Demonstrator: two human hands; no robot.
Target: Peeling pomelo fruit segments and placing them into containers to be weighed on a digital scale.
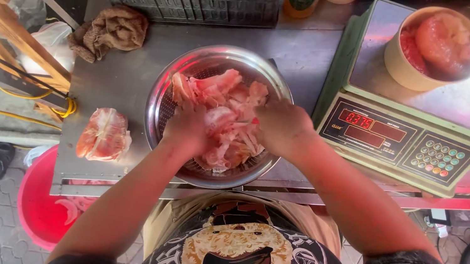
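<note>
Both hands dig into the pink fruit pieces [232,112]: the left hand [188,127] and the right hand [281,124] curl around pieces inside the metal bowl [163,85]. The pieces look soft, wet, slippery and easily crushed; cupping from beneath suits them.

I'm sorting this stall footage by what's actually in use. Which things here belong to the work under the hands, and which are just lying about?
In use:
- left hand and right hand, both in the fruit
- pink peeled fruit pieces
- metal colander bowl

Lying about:
- peeled fruit chunk on the steel table
- brown rag
- scale bearing a filled paper tub
- red bucket
</note>
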